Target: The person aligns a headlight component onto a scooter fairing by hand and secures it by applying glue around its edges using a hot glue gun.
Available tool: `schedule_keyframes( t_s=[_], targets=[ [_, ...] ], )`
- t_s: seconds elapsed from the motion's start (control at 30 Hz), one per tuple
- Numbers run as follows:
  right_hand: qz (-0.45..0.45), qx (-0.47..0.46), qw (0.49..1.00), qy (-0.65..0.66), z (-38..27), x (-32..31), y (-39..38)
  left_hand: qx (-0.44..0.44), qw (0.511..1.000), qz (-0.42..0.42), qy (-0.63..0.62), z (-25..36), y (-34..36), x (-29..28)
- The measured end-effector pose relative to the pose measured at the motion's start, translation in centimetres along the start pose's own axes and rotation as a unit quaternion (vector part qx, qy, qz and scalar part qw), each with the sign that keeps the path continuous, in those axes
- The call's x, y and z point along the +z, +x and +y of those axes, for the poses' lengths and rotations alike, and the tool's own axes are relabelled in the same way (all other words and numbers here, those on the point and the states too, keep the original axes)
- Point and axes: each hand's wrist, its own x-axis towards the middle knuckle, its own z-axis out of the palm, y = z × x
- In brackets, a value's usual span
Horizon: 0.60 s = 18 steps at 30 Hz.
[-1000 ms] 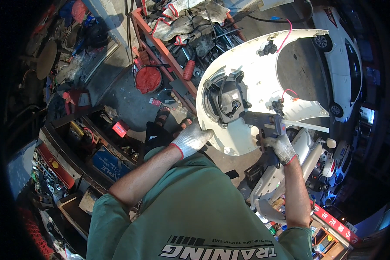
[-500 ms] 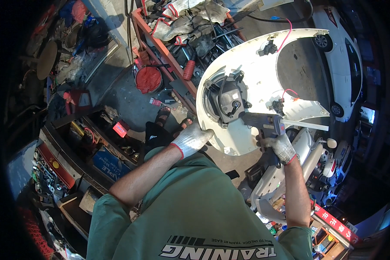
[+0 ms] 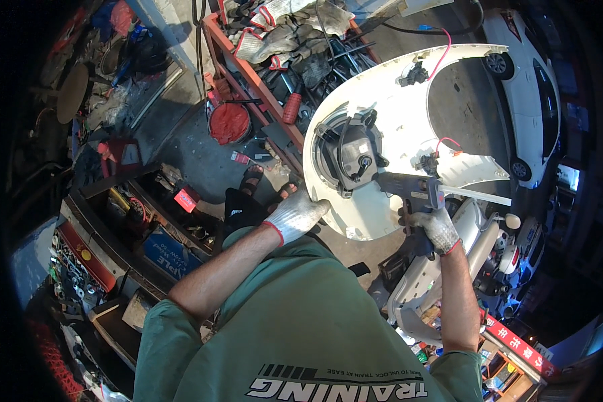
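Curved cream panel was gripped at near-left edge by white-gloved left hand. Grey pistol-shaped glue gun was clasped in white-gloved right hand.

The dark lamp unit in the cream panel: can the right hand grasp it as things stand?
Probably not: the right hand is wrapped around a gun-shaped tool, which lies close to the lamp unit.

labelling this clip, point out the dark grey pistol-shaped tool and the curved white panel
Dark grey pistol-shaped tool (image 3: 412,189): head view, on its body.
Curved white panel (image 3: 403,117): head view, on its bare upper middle.
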Motion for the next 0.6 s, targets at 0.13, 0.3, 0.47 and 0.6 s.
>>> schedule_keyframes(
  t_s=[0.13,0.3,0.47,0.6],
  targets=[
    [-0.013,0.011,0.999,-0.05,-0.1,-0.1,0.1,0.037,0.999,0.016,-0.004,-1.1,0.5,0.3],
    [0.02,-0.001,0.999,0.033,-0.3,0.4,-0.9,0.018,1.0,0.011,-0.004,1.3,-0.7,-0.4],
    [-0.003,0.021,0.999,-0.027,0.3,-0.6,-0.9,0.021,1.0,0.004,-0.005,1.1,-0.7,-0.4],
    [-0.009,-0.012,1.0,-0.02,0.7,-0.4,-0.8,0.022,1.0,0.008,0.007,0.9,-0.7,-0.3]
  ],
)
